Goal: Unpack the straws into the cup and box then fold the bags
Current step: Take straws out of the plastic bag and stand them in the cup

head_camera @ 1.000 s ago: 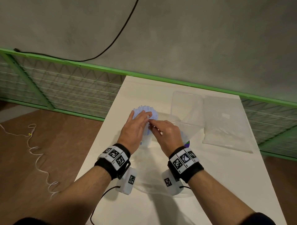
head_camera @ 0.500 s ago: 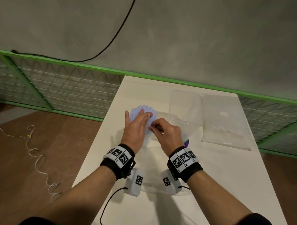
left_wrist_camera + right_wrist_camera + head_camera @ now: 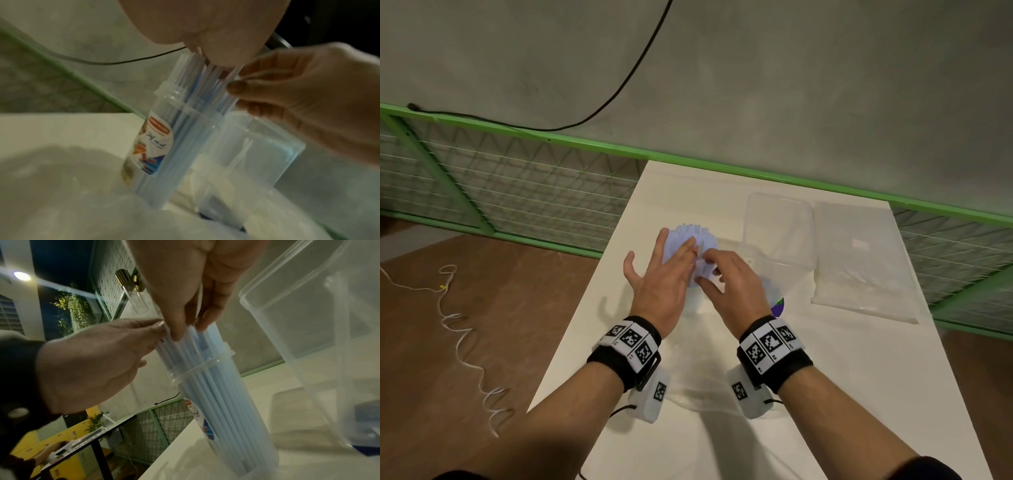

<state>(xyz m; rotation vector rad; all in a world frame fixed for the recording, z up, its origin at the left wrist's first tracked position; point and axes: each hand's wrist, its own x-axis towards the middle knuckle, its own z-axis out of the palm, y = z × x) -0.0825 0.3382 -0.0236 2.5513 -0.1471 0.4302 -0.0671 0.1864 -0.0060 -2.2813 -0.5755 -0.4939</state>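
Straws (image 3: 693, 240) stand bunched in the clear cup (image 3: 164, 146), which stands upright on the white bench (image 3: 859, 377). The left hand (image 3: 664, 277) lies flat, fingers straight and spread, on the straw tops. The right hand (image 3: 732, 274) pinches a few straws near their tops (thumb and fingertips closed on them). The clear box (image 3: 780, 233) stands just right of the cup. One bag (image 3: 859, 260) lies beyond the box, another (image 3: 698, 377) between the wrists.

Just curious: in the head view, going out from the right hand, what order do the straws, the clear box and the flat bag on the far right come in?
1. straws, at the right hand's fingertips.
2. clear box, just beyond, rightward.
3. flat bag, farthest right.
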